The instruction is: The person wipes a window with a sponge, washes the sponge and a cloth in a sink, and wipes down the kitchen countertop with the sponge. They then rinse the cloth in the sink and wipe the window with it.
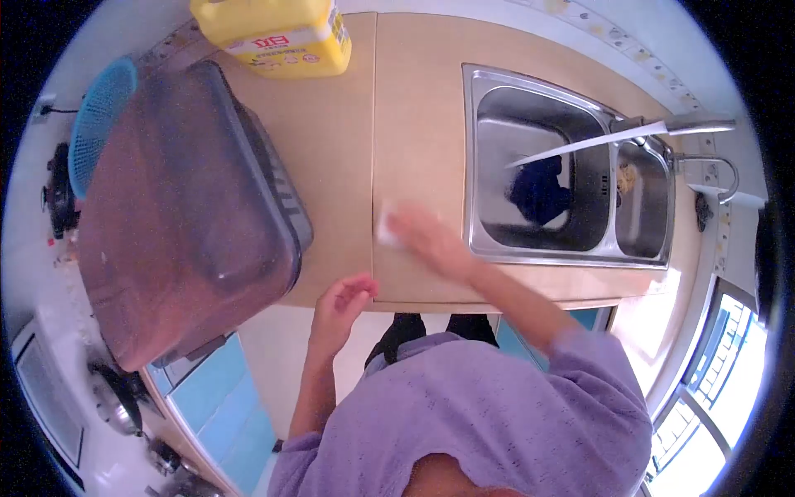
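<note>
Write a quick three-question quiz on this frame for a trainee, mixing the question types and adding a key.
1. Multiple choice: which of the person's hands is at the small white item? a) left b) right
2. True or false: the dark blue cloth lies in the sink's larger basin.
3. Fill in the blank: the yellow jug stands on the ____.

Key: 1 b, the right hand; 2 true; 3 countertop.
</note>
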`<action>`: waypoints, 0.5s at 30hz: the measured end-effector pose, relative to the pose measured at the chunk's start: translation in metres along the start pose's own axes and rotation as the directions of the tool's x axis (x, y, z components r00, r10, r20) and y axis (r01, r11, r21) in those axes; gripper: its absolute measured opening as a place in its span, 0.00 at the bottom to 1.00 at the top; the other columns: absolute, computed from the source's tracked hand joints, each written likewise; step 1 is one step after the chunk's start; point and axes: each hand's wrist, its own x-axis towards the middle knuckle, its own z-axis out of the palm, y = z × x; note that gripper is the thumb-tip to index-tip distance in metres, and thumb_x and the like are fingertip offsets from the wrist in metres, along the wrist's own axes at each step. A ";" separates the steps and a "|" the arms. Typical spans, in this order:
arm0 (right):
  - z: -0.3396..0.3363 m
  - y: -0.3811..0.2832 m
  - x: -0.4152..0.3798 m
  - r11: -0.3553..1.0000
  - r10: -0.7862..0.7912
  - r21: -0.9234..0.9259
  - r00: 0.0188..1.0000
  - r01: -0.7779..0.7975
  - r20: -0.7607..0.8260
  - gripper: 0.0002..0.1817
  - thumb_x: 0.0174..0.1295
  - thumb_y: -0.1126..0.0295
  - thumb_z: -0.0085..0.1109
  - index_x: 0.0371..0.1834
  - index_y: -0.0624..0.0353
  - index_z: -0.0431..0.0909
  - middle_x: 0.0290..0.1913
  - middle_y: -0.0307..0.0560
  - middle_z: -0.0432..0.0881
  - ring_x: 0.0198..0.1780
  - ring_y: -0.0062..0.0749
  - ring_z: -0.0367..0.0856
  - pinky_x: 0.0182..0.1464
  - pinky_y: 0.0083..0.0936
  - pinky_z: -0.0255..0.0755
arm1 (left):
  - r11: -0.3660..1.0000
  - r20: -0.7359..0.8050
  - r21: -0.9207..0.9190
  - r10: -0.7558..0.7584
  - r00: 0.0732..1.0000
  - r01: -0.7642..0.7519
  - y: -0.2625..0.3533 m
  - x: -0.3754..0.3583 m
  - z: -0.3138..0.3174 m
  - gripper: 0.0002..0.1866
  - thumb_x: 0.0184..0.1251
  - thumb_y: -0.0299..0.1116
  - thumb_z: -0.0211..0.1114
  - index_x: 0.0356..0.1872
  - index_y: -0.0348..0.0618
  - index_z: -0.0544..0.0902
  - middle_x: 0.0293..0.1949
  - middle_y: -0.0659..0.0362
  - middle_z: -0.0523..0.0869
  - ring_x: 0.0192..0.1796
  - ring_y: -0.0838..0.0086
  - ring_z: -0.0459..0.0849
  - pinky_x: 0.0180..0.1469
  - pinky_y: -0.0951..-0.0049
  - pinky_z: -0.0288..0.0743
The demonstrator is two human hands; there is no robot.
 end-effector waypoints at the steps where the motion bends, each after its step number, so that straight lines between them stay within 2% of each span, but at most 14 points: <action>1: -0.014 0.024 0.041 0.983 0.140 0.125 0.989 -0.133 -0.053 0.25 0.63 0.72 0.44 0.66 0.57 0.63 0.68 0.50 0.62 0.70 0.44 0.57 0.71 0.38 0.48 | 1.000 0.015 0.023 0.010 1.000 -0.010 0.000 0.003 0.003 0.14 0.66 0.23 0.56 0.52 0.36 0.75 0.47 0.57 0.82 0.50 0.75 0.79 0.56 0.74 0.70; 2: -0.025 0.060 0.078 0.997 -0.035 -0.082 0.960 0.012 -0.278 0.21 0.68 0.65 0.41 0.62 0.58 0.68 0.66 0.51 0.65 0.68 0.42 0.61 0.71 0.35 0.50 | 0.998 0.029 0.049 0.029 0.999 -0.030 0.001 0.008 0.004 0.14 0.66 0.23 0.56 0.52 0.35 0.75 0.47 0.57 0.81 0.51 0.75 0.79 0.56 0.74 0.70; 3: -0.044 0.099 0.105 0.997 0.000 -0.066 0.922 -0.028 -0.387 0.23 0.65 0.71 0.47 0.64 0.59 0.64 0.65 0.52 0.66 0.66 0.45 0.63 0.69 0.35 0.54 | 0.996 0.046 0.078 0.045 0.998 -0.049 0.003 0.012 0.006 0.14 0.66 0.23 0.56 0.53 0.35 0.74 0.47 0.57 0.81 0.51 0.75 0.79 0.57 0.74 0.70; 5: -0.118 0.099 0.140 0.907 0.387 0.338 0.810 -0.250 -0.441 0.25 0.63 0.74 0.46 0.65 0.59 0.62 0.64 0.54 0.67 0.66 0.46 0.62 0.69 0.35 0.54 | 0.998 0.082 0.023 0.061 0.995 -0.063 0.006 0.015 0.014 0.14 0.66 0.23 0.56 0.53 0.35 0.74 0.47 0.57 0.81 0.51 0.75 0.78 0.57 0.73 0.70; 7: -0.139 0.138 0.118 0.926 0.281 -0.060 0.786 -0.373 -0.551 0.25 0.62 0.77 0.44 0.65 0.60 0.62 0.64 0.56 0.66 0.66 0.48 0.62 0.69 0.36 0.54 | 0.998 0.104 -0.005 0.069 0.992 -0.069 0.011 0.013 0.019 0.14 0.66 0.23 0.55 0.53 0.34 0.74 0.47 0.57 0.81 0.51 0.75 0.78 0.57 0.73 0.70; 8: -0.126 0.137 0.099 0.833 0.160 -0.342 0.781 -0.436 -0.604 0.26 0.61 0.78 0.44 0.65 0.61 0.62 0.64 0.56 0.66 0.66 0.50 0.62 0.69 0.38 0.54 | 0.999 0.096 -0.010 0.036 0.995 -0.036 0.009 0.012 0.019 0.14 0.67 0.23 0.55 0.53 0.34 0.74 0.47 0.56 0.81 0.52 0.74 0.78 0.57 0.73 0.70; 10: -0.068 0.087 0.056 0.816 0.011 -0.483 0.844 -0.317 -0.536 0.27 0.59 0.79 0.46 0.65 0.62 0.61 0.65 0.57 0.63 0.67 0.53 0.60 0.69 0.42 0.52 | 0.999 0.078 -0.032 -0.010 0.997 0.013 0.001 0.016 0.018 0.14 0.67 0.23 0.55 0.52 0.33 0.74 0.47 0.56 0.81 0.52 0.74 0.78 0.58 0.73 0.70; 12: -0.015 0.049 0.040 0.838 0.005 -0.512 0.942 -0.187 -0.334 0.30 0.55 0.80 0.47 0.66 0.62 0.60 0.66 0.57 0.61 0.67 0.54 0.59 0.69 0.44 0.51 | 1.000 0.090 0.011 -0.025 0.996 0.024 0.004 0.020 0.022 0.14 0.67 0.23 0.55 0.53 0.33 0.74 0.47 0.55 0.81 0.51 0.74 0.78 0.58 0.73 0.70; 14: -0.018 0.021 0.066 0.929 -0.036 -0.363 0.957 -0.075 -0.289 0.32 0.53 0.81 0.48 0.66 0.61 0.60 0.67 0.56 0.62 0.68 0.50 0.58 0.69 0.44 0.52 | 0.997 0.109 0.006 -0.075 0.991 0.075 0.001 0.021 0.025 0.14 0.67 0.23 0.55 0.53 0.33 0.74 0.47 0.55 0.81 0.52 0.74 0.78 0.58 0.73 0.70; 15: -0.020 0.036 0.093 0.923 -0.052 -0.379 0.954 -0.066 -0.294 0.32 0.52 0.81 0.48 0.66 0.61 0.61 0.67 0.55 0.61 0.68 0.49 0.58 0.69 0.44 0.53 | 0.998 0.110 0.024 -0.057 0.992 0.055 0.001 0.026 0.028 0.14 0.66 0.24 0.55 0.53 0.33 0.74 0.47 0.54 0.82 0.51 0.72 0.79 0.58 0.71 0.70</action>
